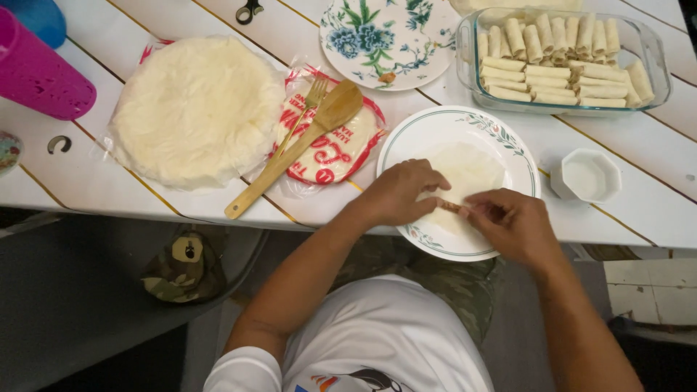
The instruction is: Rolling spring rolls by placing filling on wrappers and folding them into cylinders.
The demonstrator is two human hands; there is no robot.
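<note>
A thin pale wrapper (468, 170) lies on a white plate (435, 131) with a floral rim at the table's front edge. My left hand (399, 192) and my right hand (508, 221) both pinch the wrapper's near edge, folded over a strip of reddish filling (450, 207) between the fingertips. The fingers hide most of the filling.
A stack of round wrappers (192, 109) lies at the left. A wooden spatula (305, 141) and fork (308, 101) rest on a red-printed plastic packet (341, 152). A glass dish (653, 43) holds several finished rolls. A small white bowl (587, 174), flowered plate (388, 40), pink cup (40, 76) and scissors (249, 10) stand around.
</note>
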